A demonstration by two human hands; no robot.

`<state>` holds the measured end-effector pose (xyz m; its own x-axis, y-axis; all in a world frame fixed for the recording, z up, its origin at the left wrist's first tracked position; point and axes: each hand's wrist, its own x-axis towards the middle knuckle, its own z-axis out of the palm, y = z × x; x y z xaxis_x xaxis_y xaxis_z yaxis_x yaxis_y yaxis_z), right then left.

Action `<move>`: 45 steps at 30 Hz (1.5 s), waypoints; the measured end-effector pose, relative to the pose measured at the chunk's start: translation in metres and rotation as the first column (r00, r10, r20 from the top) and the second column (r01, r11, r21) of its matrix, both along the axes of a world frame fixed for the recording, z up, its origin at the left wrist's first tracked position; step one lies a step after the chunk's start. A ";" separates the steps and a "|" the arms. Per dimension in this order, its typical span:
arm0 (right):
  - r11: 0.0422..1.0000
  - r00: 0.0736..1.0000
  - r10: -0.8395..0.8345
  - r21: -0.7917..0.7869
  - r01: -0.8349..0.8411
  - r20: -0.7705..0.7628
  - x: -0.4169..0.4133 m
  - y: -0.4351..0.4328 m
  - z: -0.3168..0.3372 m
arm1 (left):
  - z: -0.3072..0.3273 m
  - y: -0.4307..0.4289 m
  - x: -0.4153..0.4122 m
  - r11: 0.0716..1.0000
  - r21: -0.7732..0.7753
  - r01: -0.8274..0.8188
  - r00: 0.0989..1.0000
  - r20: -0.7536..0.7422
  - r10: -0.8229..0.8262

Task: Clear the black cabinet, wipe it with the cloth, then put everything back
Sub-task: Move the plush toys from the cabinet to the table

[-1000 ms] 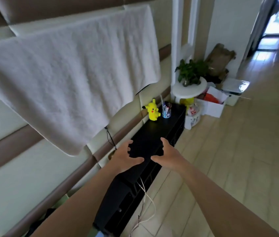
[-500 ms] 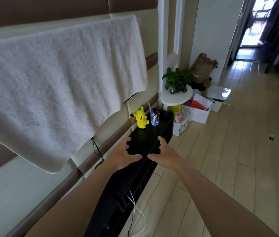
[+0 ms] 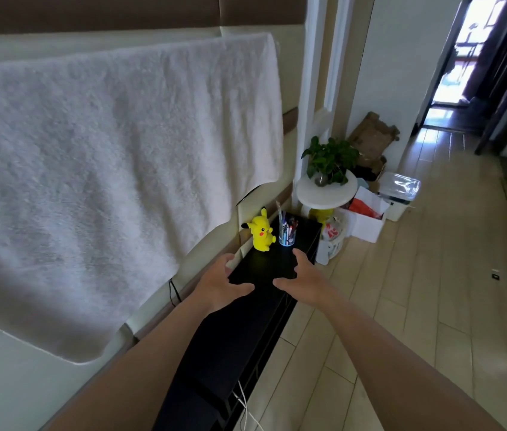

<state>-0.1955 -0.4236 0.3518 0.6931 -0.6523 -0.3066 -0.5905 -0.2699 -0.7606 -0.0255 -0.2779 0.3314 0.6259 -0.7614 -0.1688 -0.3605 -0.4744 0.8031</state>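
Cabinet (image 3: 239,337), black and low, runs along the left wall from the near edge toward the far corner. White cables (image 3: 245,405) hang over its front edge at the near end. Both forearms reach out above its top.

The left hand (image 3: 219,286) is over the wall side of the top, fingers spread and loosely bent, thumb pointing right, holding nothing. The right hand (image 3: 303,281) is level with it over the front edge, also spread and bent, thumb pointing left, and also holding nothing. A bare strip of black top shows between the two thumbs. I cannot tell whether either hand touches the surface.

Just beyond the fingertips, at the far end of the top, a yellow toy (image 3: 261,230) stands upright by the wall. A blue pen cup (image 3: 287,233) stands just right of it, close by but apart.

A big white towel (image 3: 106,181) hangs on the wall above the left arm. Past the cabinet's far end a plant (image 3: 330,158) sits on a round white stool (image 3: 326,194). A white box (image 3: 365,222) and a bin (image 3: 400,189) stand on the floor to the right.
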 end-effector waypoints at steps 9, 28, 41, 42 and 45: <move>0.997 0.999 -0.048 0.061 0.048 -0.012 0.051 -0.064 -0.026 | -0.017 -0.064 0.051 0.999 0.041 0.025 0.999 -0.041 -0.023; 0.941 0.998 0.040 0.338 -0.024 -0.042 0.282 -0.424 -0.318 | -0.297 -0.426 0.210 0.932 0.302 -0.201 0.967 -0.093 0.239; 0.936 0.988 0.116 0.343 -0.074 -0.102 0.346 -0.488 -0.454 | -0.459 -0.516 0.326 0.898 0.301 -0.321 0.936 -0.045 0.349; 0.938 0.988 0.116 0.337 -0.075 -0.102 0.347 -0.490 -0.458 | -0.464 -0.523 0.331 0.902 0.286 -0.324 0.936 -0.044 0.350; 0.944 0.992 0.096 0.323 -0.063 -0.087 0.352 -0.497 -0.466 | -0.473 -0.540 0.341 0.884 0.235 -0.404 0.905 -0.036 0.424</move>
